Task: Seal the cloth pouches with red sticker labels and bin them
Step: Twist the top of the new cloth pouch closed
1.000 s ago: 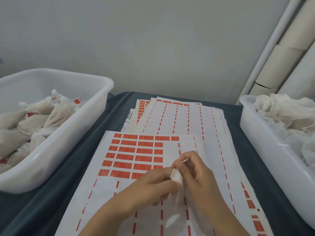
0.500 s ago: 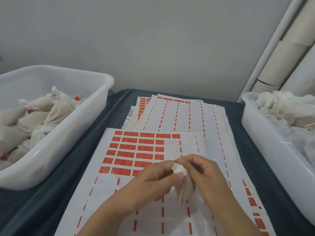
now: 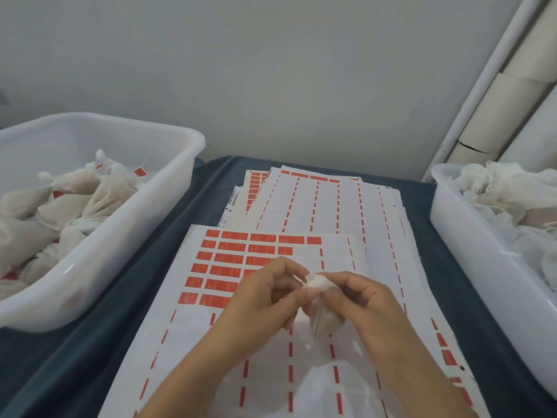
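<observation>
A small white cloth pouch [image 3: 319, 300] hangs between both hands above the sticker sheet, its gathered top pinched at the fingertips. My left hand [image 3: 265, 303] grips the neck from the left. From the right, my right hand [image 3: 361, 306] wraps around the pouch body. The top sticker sheet [image 3: 235, 267] holds several rows of red labels at its upper left; its lower part is peeled. A white bin [image 3: 126, 236] on the left holds sealed pouches with red labels. Another white bin [image 3: 470, 260] on the right holds loose cloth pouches.
More peeled sticker sheets [image 3: 325, 206] are fanned out behind the top sheet on the dark blue table cloth [image 3: 90, 357]. Cardboard tubes [image 3: 506, 104] and a white pipe lean in the far right corner against a grey wall.
Both hands have twisted and gathered the pouch's top, and the pouch has shifted slightly right. My left fingers have closed tighter on the neck.
</observation>
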Demonstrator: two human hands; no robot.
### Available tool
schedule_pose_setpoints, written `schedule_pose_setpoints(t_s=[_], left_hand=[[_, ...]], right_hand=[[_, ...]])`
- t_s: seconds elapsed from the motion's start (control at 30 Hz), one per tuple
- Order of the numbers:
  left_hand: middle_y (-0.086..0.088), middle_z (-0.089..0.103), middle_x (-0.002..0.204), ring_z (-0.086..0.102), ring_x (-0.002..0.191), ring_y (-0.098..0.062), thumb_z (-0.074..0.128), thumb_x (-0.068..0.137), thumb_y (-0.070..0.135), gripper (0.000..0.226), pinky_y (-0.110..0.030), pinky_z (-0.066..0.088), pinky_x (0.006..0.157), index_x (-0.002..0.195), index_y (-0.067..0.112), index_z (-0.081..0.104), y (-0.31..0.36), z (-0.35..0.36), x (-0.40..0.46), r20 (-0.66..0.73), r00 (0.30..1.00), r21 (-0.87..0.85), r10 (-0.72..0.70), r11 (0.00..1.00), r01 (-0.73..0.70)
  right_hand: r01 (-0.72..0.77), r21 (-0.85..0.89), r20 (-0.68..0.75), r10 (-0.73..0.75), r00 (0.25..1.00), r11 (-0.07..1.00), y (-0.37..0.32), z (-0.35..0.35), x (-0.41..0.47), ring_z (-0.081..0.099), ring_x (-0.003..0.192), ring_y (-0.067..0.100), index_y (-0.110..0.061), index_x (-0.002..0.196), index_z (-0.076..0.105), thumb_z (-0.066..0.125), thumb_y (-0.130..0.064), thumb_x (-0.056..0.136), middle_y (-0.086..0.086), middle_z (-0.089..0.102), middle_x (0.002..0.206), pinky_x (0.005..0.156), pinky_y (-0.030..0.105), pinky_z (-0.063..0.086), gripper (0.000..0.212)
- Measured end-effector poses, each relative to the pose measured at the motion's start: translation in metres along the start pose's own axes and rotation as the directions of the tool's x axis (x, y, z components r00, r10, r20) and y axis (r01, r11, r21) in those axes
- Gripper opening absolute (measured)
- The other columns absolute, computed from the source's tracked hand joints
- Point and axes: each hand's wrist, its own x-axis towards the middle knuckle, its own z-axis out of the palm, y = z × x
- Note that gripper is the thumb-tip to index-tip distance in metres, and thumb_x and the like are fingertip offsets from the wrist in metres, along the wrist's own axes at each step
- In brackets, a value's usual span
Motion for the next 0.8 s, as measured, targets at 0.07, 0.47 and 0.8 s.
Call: schedule_pose_setpoints(t_s=[0.07,0.47,0.8], left_hand=[[0.02,0.066,0.072,0.058,0.056,-0.002,0.06,0.077,0.033,0.02,-0.009,0.044,0.051,0.092,0.034,0.048,-0.002,0.002,0.0,-0.027,0.997,0.084,0.073,0.994,-0.07],[0.026,0.063,0.083,0.063,0.085,0.003,0.045,0.078,0.046,0.023,-0.011,0.049,0.068,0.097,0.034,0.039,-0.001,0.006,-0.002,-0.076,0.977,0.013,0.2,0.98,-0.199],[0.023,0.059,0.1,0.062,0.069,-0.007,0.064,0.072,0.05,0.026,-0.016,0.047,0.054,0.093,0.049,0.05,-0.001,0.002,0.001,-0.022,0.997,-0.38,-0.073,0.923,0.059]], right_hand=[[-0.079,0.123,0.043,0.074,0.996,0.989,0.002,0.001,0.0,0.066,0.088,0.007,-0.02,0.097,0.071,0.061,-0.033,0.07,-0.006,0.073,0.092,0.066,0.015,0.051,0.031],[-0.262,0.421,0.384,0.091,0.919,0.868,-0.013,-0.001,-0.008,0.052,0.122,0.026,0.003,0.114,0.061,0.052,-0.02,0.084,0.011,0.06,0.126,0.108,0.045,0.034,0.039],[-0.199,0.446,0.185,0.127,0.974,0.873,-0.008,0.003,-0.005,0.06,0.11,0.024,-0.009,0.099,0.072,0.055,-0.026,0.08,0.002,0.069,0.111,0.091,0.034,0.049,0.03]])
